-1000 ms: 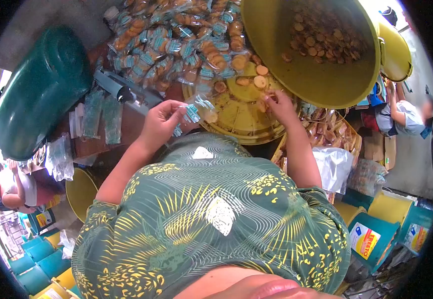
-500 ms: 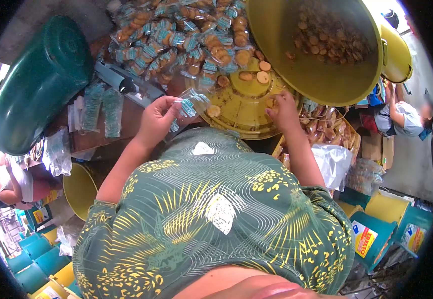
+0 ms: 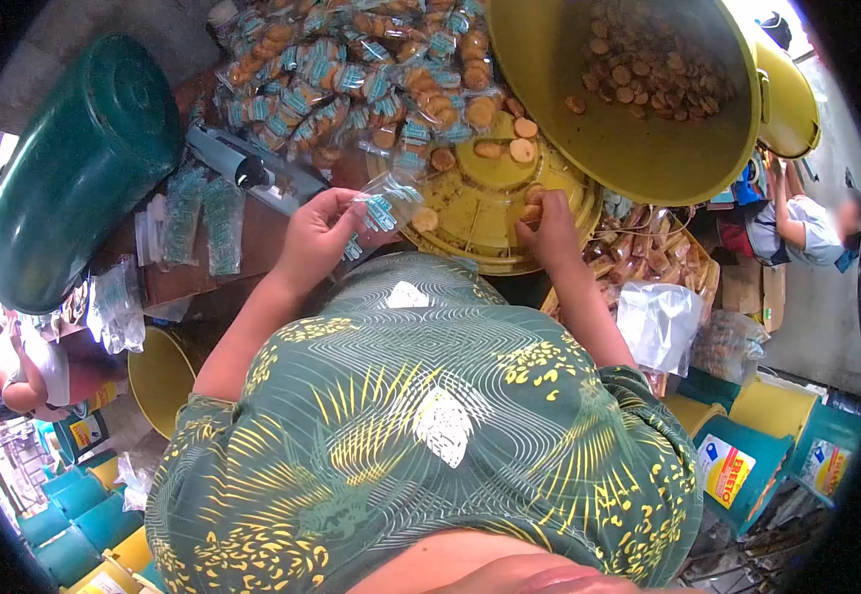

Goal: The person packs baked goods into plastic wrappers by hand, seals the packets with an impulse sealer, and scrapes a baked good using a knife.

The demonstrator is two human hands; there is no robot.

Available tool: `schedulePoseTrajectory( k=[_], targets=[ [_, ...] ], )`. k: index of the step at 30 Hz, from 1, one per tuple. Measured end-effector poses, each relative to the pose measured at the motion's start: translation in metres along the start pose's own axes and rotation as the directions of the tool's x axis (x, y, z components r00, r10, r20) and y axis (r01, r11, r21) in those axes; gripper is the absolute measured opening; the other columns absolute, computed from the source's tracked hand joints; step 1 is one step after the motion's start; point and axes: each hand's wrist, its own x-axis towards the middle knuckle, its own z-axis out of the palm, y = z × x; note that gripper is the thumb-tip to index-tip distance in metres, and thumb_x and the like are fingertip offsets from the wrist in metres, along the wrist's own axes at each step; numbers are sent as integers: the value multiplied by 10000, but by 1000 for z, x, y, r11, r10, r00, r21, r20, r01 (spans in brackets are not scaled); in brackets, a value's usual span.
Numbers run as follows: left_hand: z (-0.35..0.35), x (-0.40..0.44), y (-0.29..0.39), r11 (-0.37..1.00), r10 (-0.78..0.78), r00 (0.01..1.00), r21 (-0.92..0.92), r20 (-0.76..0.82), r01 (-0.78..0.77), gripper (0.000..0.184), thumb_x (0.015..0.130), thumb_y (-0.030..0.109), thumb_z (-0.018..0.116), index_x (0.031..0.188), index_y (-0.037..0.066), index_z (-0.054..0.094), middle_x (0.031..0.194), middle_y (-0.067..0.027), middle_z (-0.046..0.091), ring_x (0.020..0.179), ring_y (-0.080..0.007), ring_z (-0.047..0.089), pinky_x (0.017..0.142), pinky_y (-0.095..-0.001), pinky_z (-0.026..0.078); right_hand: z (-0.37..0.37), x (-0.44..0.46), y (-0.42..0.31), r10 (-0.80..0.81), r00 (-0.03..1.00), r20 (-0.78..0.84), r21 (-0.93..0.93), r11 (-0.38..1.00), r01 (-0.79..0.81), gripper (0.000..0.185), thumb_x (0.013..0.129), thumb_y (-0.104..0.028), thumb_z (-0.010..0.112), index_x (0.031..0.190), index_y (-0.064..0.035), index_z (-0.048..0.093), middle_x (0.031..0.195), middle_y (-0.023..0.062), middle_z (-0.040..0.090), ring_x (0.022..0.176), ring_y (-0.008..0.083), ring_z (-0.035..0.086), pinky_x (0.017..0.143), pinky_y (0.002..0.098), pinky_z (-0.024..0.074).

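Observation:
Pinched in my left hand (image 3: 319,236) is a small clear plastic bag (image 3: 391,203) with blue-green print. My right hand (image 3: 553,230) has its fingers closed on round cookies (image 3: 532,205), just above a yellow lid (image 3: 470,238). Loose cookies lie on the lid, among them one pale cookie (image 3: 522,150) near its raised middle and another cookie (image 3: 424,219) by its left edge. Past my hands is a heap of filled cookie packets (image 3: 351,84). A yellow tub (image 3: 539,119) tilts toward me at the back right, with many loose cookies (image 3: 648,74) inside.
A blue-grey bag sealer (image 3: 242,163) and stacks of printed bags (image 3: 202,223) are to my left, near a dark green bin (image 3: 84,168). At right are a crate of brown packets (image 3: 658,257) and a clear bag (image 3: 658,322). Other people (image 3: 807,223) sit at both sides.
My right hand has turned and drawn slightly left, and the cookies in its fingers show more clearly. My left hand keeps the bag in nearly the same place.

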Motion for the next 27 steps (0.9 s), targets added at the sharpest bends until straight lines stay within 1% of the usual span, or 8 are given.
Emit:
schedulePoseTrajectory(
  k=[3, 6, 9, 12, 15, 18, 21, 27],
  targets=[
    [1, 1, 0, 1000, -2, 1000, 0, 4, 2, 199, 980, 145, 592, 1070, -29, 629, 830, -11, 650, 752, -52, 583, 703, -216, 478, 7, 1, -4, 24, 999, 42, 74, 997, -27, 470, 708, -108, 803, 1103, -56, 552, 1075, 181, 532, 1052, 377, 537, 886, 429, 475],
    [1, -1, 1, 1000, -16, 1000, 2, -7, 16, 195, 978, 143, 595, 1069, -26, 629, 827, -8, 646, 747, -52, 580, 694, -217, 478, -1, 1, -13, -23, 996, 90, 5, 1000, 23, 469, 738, -162, 791, 1126, -49, 553, 1112, 183, 537, 1071, 387, 532, 925, 442, 461],
    [-2, 0, -3, 999, -1, 1000, 43, -29, 2, 184, 974, 136, 601, 1068, -19, 632, 821, -3, 640, 740, -53, 576, 688, -217, 478, -7, 6, -10, -58, 993, -104, -71, 996, 51, 466, 768, -211, 774, 1143, -45, 551, 1153, 183, 537, 1099, 397, 525, 967, 456, 444],
    [-3, -1, -8, 999, 7, 1000, 38, -29, -6, 175, 968, 127, 610, 1067, -14, 635, 813, 1, 634, 737, -53, 573, 684, -216, 476, -4, 19, -5, -57, 983, -176, -158, 987, 29, 454, 781, -215, 764, 1143, -44, 550, 1166, 180, 535, 1114, 392, 523, 976, 456, 443],
    [-1, 0, -8, 1000, 20, 1000, 24, 5, -20, 188, 976, 150, 602, 1077, -6, 631, 844, -1, 648, 739, -57, 573, 667, -227, 478, 2, 34, 5, 4, 1000, 6, -102, 995, -3, 466, 769, -209, 773, 1142, -46, 547, 1163, 174, 535, 1116, 384, 526, 970, 443, 450],
    [1, 0, -5, 998, 50, 999, 28, 3, -50, 193, 980, 157, 597, 1084, -3, 628, 859, -4, 656, 736, -60, 573, 658, -233, 480, 0, 39, 2, 43, 998, 45, -34, 999, -41, 476, 757, -206, 782, 1136, -45, 544, 1153, 171, 537, 1104, 376, 533, 961, 429, 457],
    [0, 0, -7, 999, 30, 999, 17, -11, -30, 195, 980, 155, 597, 1089, -4, 625, 867, -7, 656, 740, -61, 575, 661, -234, 482, 9, 37, 9, -5, 999, -35, -35, 999, 3, 487, 742, -206, 794, 1126, -45, 542, 1135, 170, 540, 1088, 371, 541, 947, 426, 464],
    [-1, -3, -7, 1000, 13, 1000, 19, 10, -13, 195, 979, 154, 598, 1094, -2, 622, 875, -4, 652, 762, -62, 579, 680, -234, 482, 18, 36, 10, 26, 1000, 1, -35, 999, -26, 475, 734, -208, 794, 1098, -47, 537, 1084, 169, 547, 1055, 369, 554, 912, 433, 471]
  ],
)
